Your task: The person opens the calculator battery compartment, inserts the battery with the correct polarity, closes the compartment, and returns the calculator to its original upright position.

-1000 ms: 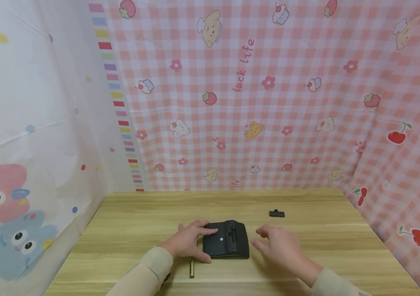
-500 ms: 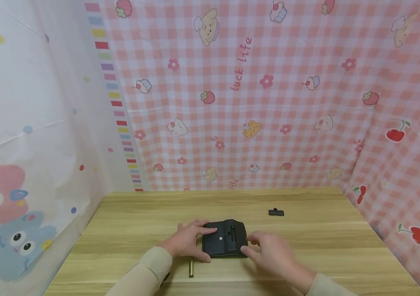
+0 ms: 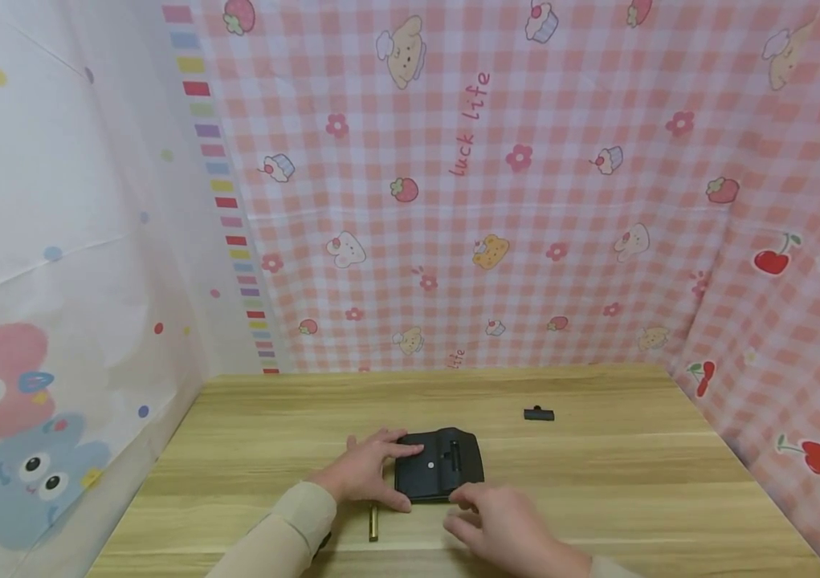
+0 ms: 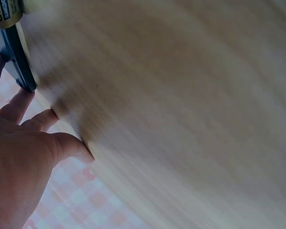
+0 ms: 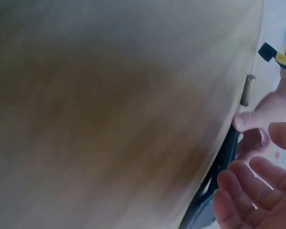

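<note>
A black flat device [image 3: 420,480] lies on the wooden table, with a narrow slot like a battery compartment in its raised right part and a small white dot near its middle. My left hand [image 3: 366,470] rests on its left side, fingers spread, index finger across the top and thumb at the lower left corner. By its lower right edge is my right hand [image 3: 507,526], its fingers loosely bent and holding nothing; contact with the edge cannot be told. A gold battery [image 3: 373,523] lies below the left hand, and lettering shows on a gold battery [image 4: 8,13] in the left wrist view.
A small black cover-like piece [image 3: 539,415] with a tab lies behind the device, to the right. The wooden table [image 3: 634,457] is backed by a pink checked cloth [image 3: 381,225], with a white printed cloth [image 3: 113,305] at the left.
My right hand has come in from the right to the device's right edge, then slid down and left to its lower right corner. The left hand and device have stayed put.
</note>
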`<state>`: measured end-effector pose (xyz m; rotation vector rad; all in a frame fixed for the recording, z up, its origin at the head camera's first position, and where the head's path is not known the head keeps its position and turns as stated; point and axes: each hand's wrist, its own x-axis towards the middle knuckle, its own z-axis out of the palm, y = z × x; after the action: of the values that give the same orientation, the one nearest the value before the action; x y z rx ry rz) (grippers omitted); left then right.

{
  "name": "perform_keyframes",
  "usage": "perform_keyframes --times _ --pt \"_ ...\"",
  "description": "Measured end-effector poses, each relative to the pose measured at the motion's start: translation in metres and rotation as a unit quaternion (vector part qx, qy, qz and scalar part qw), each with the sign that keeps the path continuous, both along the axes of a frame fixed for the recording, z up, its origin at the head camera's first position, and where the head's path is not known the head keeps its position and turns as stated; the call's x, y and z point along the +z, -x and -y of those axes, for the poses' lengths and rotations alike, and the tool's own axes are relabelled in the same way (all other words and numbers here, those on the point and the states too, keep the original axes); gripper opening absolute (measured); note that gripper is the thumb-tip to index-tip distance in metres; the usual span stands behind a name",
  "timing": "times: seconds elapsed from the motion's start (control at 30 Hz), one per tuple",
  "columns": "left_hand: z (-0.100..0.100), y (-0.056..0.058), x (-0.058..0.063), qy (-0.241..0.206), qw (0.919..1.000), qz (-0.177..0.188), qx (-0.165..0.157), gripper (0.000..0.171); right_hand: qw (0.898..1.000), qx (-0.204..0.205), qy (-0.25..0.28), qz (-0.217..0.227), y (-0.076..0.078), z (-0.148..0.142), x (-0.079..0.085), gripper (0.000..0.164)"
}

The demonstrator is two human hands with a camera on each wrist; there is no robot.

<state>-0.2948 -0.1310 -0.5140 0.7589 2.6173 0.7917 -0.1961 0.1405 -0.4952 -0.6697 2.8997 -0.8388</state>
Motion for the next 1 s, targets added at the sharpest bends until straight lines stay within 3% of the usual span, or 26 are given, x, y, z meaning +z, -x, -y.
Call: perform_keyframes --times 0.23,0.43,0.67,0.87,1.0 --pt "0.0 0.001 -0.001 0.0 1.0 -0.003 0.0 0.088 0.997 0.069 0.004 0.033 0.0 0.022 -0.006 0.031" --pt "0.0 0.002 -0.001 0.0 1.0 -0.007 -0.002 0.088 0.993 0.107 -0.034 0.034 0.001 0.045 -0.003 0.031" --pt "0.001 0.002 0.0 0.009 0.9999 -0.004 -0.003 0.088 0.972 0.213 -0.077 -0.068 0.007 0.066 -0.015 0.029" --pt "0.0 0.003 0.0 0.013 0.9999 -0.003 -0.006 0.088 0.965 0.226 -0.116 -0.069 0.007 0.081 -0.011 0.033" --pt "-0.001 0.003 0.0 0.02 0.9998 -0.006 -0.004 0.084 0.955 0.237 -0.149 -0.101 0.004 0.087 -0.007 0.033"
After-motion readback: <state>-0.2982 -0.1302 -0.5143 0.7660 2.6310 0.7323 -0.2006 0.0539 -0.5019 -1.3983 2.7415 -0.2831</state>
